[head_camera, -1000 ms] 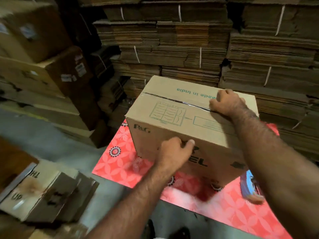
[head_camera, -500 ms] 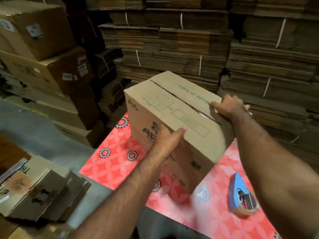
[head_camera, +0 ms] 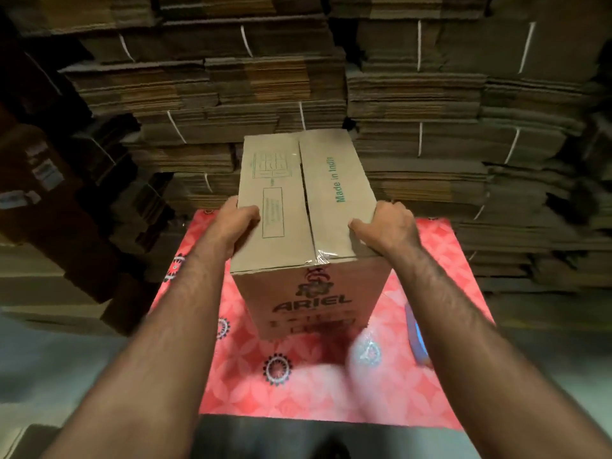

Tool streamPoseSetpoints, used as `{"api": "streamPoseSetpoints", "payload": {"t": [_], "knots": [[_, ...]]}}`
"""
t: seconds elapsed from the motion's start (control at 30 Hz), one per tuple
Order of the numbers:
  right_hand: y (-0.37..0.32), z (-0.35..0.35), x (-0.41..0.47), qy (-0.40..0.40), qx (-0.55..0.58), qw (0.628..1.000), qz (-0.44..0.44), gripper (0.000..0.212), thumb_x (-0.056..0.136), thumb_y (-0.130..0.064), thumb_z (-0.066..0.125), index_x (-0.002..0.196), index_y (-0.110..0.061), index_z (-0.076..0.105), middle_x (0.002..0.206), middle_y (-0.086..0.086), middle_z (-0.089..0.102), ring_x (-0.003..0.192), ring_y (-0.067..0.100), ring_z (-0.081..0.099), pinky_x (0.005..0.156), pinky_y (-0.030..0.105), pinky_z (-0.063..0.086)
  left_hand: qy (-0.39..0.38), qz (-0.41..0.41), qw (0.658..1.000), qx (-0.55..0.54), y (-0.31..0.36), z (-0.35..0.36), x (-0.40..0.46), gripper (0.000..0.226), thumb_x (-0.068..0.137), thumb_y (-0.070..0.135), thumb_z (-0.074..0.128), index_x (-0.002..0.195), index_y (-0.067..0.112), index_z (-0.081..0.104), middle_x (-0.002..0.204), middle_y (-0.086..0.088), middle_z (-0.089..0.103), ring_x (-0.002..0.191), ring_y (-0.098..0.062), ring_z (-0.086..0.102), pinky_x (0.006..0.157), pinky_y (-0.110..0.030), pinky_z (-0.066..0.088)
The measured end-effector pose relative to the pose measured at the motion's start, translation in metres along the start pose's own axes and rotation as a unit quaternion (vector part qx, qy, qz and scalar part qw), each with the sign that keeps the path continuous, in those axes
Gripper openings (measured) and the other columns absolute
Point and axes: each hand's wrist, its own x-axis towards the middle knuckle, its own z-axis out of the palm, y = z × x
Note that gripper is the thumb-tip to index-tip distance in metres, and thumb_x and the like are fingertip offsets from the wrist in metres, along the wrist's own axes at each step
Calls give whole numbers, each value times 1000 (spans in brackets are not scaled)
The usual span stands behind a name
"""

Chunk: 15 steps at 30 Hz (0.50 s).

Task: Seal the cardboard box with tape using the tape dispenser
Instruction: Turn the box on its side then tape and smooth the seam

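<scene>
Cardboard box (head_camera: 298, 207): closed, flaps meeting along a centre seam that runs away from the viewer; clear tape shows at the near edge; stands on a red patterned table (head_camera: 298, 392). Left hand (head_camera: 236, 223): fingers curled over the box's left top edge, gripping it. Right hand (head_camera: 387, 230): likewise wrapped round the right top edge. Tape dispenser (head_camera: 415, 336): blue, lying on the table by the right forearm, untouched. Backdrop: bundled flat cardboard stacks (head_camera: 430, 160). Step, by judgement: positioning the box. Next: right hand frees itself, takes the dispenser, runs tape along the seam.

Both hands (head_camera: 389, 226) grip box (head_camera: 308, 200) sides; dispenser (head_camera: 418, 336) beside it.
</scene>
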Motion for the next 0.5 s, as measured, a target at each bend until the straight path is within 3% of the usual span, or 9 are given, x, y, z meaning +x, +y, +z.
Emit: {"api": "streamPoseSetpoints", "payload": {"t": [0.1,0.23,0.37,0.5], "knots": [[0,13,-24,12,62,998,13,63,85,-55,61,131,-13,56,121,18,54,117,37,52,88,39,47,-15,36,997,64,-3,-14,4,38,89,10,56,126,17,55,105,0,66,88,-17,63,61,-17,48],[-1,28,-47,13,116,993,30,80,95,-57,49,160,-19,20,139,19,53,127,39,52,100,44,46,-18,103,977,187,-16,-24,0,54,89,22,60,141,25,46,131,-6,62,118,-29,58,101,-32,45],[-12,32,-72,32,118,992,42,78,96,-54,47,160,-18,20,143,17,52,128,39,52,100,44,46,-51,131,959,247,-33,-35,-11,63,93,27,61,151,16,38,149,-10,50,133,-30,49,108,-30,36],[-19,39,-110,38,124,990,49,77,92,-58,44,155,-20,26,137,17,55,124,40,54,96,46,49,-67,142,956,249,-49,-55,-24,70,90,35,60,153,16,36,149,-10,50,134,-29,48,111,-32,37]]}}
